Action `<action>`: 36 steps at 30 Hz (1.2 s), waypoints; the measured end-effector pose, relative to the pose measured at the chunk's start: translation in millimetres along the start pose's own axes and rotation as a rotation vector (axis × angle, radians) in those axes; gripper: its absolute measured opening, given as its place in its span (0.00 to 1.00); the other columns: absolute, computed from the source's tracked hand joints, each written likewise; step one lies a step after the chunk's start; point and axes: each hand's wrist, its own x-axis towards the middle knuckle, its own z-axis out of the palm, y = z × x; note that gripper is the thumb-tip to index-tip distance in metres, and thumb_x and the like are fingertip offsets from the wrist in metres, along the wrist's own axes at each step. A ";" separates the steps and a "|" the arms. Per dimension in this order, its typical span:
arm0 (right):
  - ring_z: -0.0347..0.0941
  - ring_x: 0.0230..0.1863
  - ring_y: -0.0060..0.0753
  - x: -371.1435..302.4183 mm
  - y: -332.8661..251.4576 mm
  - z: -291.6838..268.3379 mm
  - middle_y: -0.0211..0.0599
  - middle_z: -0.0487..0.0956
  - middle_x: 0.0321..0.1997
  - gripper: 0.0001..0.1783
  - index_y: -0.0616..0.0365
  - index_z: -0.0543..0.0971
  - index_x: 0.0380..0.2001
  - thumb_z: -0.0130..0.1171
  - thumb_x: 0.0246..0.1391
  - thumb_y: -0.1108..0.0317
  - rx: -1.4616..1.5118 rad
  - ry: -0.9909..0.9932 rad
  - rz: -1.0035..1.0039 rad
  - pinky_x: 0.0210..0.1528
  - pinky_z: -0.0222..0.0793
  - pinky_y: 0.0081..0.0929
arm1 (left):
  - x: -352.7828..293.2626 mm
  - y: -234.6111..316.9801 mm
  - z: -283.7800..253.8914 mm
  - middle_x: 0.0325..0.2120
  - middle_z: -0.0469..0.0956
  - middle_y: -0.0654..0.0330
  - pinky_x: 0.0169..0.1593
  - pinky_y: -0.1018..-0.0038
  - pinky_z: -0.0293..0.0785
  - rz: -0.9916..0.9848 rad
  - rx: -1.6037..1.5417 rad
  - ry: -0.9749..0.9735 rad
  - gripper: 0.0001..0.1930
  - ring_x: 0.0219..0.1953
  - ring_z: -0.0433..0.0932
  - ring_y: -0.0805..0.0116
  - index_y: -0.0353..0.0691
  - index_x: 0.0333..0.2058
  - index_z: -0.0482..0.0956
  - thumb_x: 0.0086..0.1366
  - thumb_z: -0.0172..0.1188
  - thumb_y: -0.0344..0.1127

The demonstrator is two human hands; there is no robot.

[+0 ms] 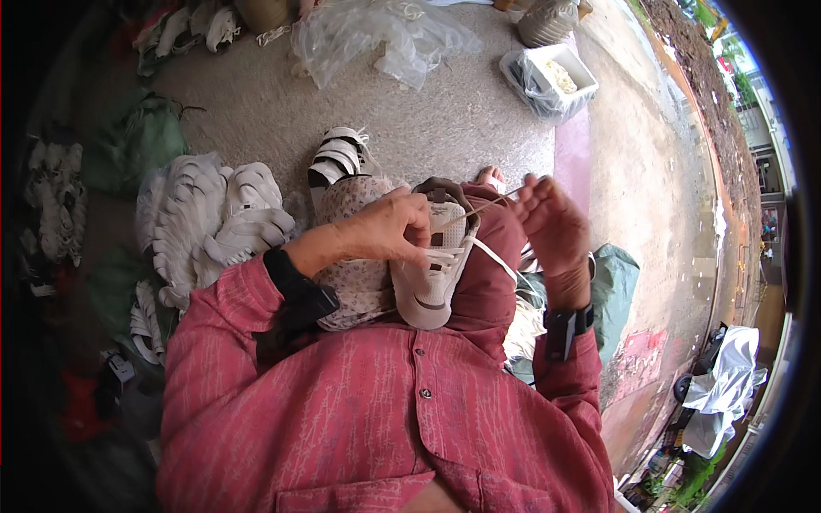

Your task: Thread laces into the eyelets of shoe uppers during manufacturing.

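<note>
- Our left fingers [417,242] lie over the laces [445,257] of the white shoe [422,295]; we cannot tell their grip.
- Right of it, our right fingers [535,202] pinch a thin tan strand [481,209].

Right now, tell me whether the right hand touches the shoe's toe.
Apart: the head view shows red trousers between the right hand and the shoe's toe.

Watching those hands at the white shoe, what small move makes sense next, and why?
Probably easing the right hand slightly farther from the white shoe: a thin tan line, cord or tool I cannot tell, runs straight from the shoe to that hand. The left hand is at the white laces, so it seems well placed to steady them meanwhile.
</note>
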 end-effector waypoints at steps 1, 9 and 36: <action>0.73 0.52 0.41 3.2 -10.7 -10.8 0.47 0.77 0.48 0.13 0.64 0.74 0.43 0.48 0.64 0.66 0.057 0.031 -0.072 0.59 0.66 0.39 | -1.3 -0.2 -3.6 0.32 0.71 0.63 0.47 0.69 0.68 -0.003 0.007 -0.005 0.14 0.42 0.68 0.63 0.42 0.21 0.80 0.41 0.74 0.42; 0.75 0.46 0.43 -73.8 -256.4 -121.9 0.54 0.77 0.42 0.11 0.75 0.71 0.45 0.49 0.62 0.78 0.408 0.181 -0.688 0.57 0.70 0.43 | -0.5 2.1 -10.0 0.36 0.69 0.66 0.47 0.72 0.66 0.097 0.074 -0.088 0.17 0.43 0.69 0.66 0.42 0.30 0.81 0.45 0.76 0.44; 0.71 0.42 0.20 -8.6 35.9 -22.8 0.29 0.73 0.44 0.20 0.59 0.75 0.50 0.65 0.54 0.71 -1.179 -0.009 0.031 0.43 0.69 0.19 | 63.6 -6.3 -5.3 0.36 0.77 0.56 0.51 0.62 0.66 0.065 0.253 -0.052 0.17 0.44 0.75 0.55 0.42 0.38 0.78 0.56 0.62 0.48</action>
